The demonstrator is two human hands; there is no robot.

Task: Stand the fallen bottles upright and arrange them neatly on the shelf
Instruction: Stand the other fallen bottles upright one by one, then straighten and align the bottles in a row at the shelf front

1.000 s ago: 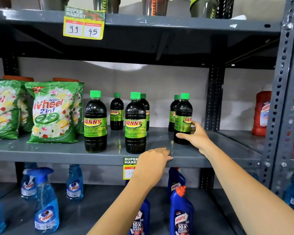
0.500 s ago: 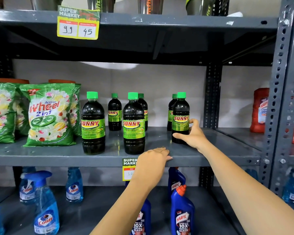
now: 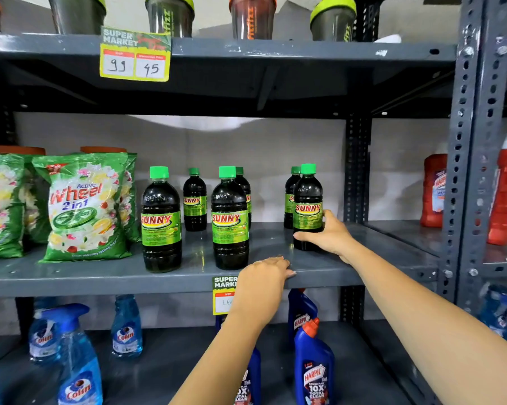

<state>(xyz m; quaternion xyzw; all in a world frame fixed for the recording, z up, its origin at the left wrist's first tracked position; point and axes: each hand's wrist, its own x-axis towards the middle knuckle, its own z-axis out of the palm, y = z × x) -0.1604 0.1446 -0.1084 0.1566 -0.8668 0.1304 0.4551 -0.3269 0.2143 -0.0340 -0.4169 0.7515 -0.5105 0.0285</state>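
Several dark Sunny bottles with green caps stand upright on the grey middle shelf [image 3: 100, 276]. My right hand [image 3: 329, 236] is wrapped around the lower part of the rightmost front bottle [image 3: 307, 200], which stands upright with its label facing me. Just behind it stands another bottle [image 3: 289, 197], partly hidden. Two more front bottles stand at the left [image 3: 161, 220] and in the middle [image 3: 230, 219], each with a smaller-looking one behind [image 3: 194, 200] [image 3: 246, 188]. My left hand [image 3: 264, 276] rests palm down on the shelf's front edge, holding nothing.
Green Wheel detergent bags [image 3: 83, 206] fill the shelf's left part. A steel upright [image 3: 356, 171] stands right of the held bottle, with red bottles [image 3: 432, 188] beyond. Shaker cups [image 3: 252, 16] sit above; blue Colin sprays [image 3: 77, 355] and Harpic bottles [image 3: 313, 363] stand below.
My right hand has turned the rightmost front bottle so its label faces forward. My left hand has stayed on the shelf edge. The camera has shifted slightly.
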